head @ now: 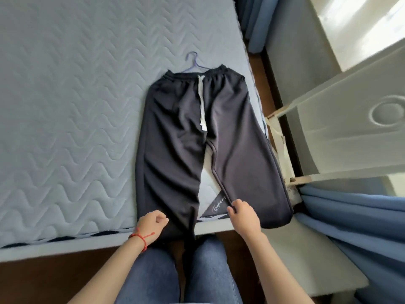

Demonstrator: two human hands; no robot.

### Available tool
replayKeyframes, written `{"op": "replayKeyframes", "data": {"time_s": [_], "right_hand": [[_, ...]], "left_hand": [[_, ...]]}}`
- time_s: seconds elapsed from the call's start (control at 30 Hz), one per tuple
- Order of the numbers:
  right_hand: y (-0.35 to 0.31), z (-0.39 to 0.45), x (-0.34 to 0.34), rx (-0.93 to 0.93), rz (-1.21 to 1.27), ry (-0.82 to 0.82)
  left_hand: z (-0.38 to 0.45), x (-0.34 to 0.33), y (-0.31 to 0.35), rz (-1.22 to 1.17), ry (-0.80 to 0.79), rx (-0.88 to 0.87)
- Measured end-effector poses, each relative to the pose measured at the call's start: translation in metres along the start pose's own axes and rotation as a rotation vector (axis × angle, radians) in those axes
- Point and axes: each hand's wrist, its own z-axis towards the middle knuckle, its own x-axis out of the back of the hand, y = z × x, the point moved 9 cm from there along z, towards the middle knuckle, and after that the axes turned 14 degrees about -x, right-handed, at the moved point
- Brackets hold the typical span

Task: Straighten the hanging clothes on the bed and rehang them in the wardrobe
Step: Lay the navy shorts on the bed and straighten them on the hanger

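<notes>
**Trouser legs being pulled flat at the foot of the bed**

Denim-clad knees (pixel 175 273) fill the 6 o'clock edge, and just above them both hands work the hems. At about 7 o'clock the left hand (pixel 151 222), with a red cord bracelet (pixel 140 238) on its wrist, is curled closed on the outer edge of one leg of the dark sweatpants (pixel 197 132). Toward 5 o'clock the right hand (pixel 243 213) pinches the inner seam of the other leg.

The sweatpants lie spread on the quilted mattress (pixel 65 106), waistband toward 12 o'clock, where a purple hanger (pixel 195 62) pokes out from under it. A white drawstring (pixel 201 102) trails down the front.

Straightening looks nearly done; next, I judge, comes lifting by the hanger hook so the legs fall evenly. At 3 o'clock a white panelled door (pixel 350 132) stands open, perhaps the wardrobe's; its inside is hidden, so I cannot tell what it holds.
</notes>
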Motion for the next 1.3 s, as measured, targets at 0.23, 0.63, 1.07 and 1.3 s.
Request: {"op": "replayKeyframes", "data": {"time_s": [0.23,0.63,1.07,1.3], "right_hand": [[-0.092,-0.069,-0.043,0.201,-0.185,-0.133],[-0.239,-0.217,-0.185,0.338,-0.376,-0.213],[-0.380,-0.313,-0.321,0.366,-0.448,-0.333],[-0.496,-0.329,-0.387,0.382,-0.485,-0.386]], "left_hand": [[-0.090,0.088,-0.107,-0.248,0.222,0.183],[-0.280,0.154,-0.341,-0.742,0.549,0.415],[-0.378,0.229,-0.505,-1.006,0.759,0.647],[-0.374,0.278,-0.572,-1.086,0.758,0.717]]}}
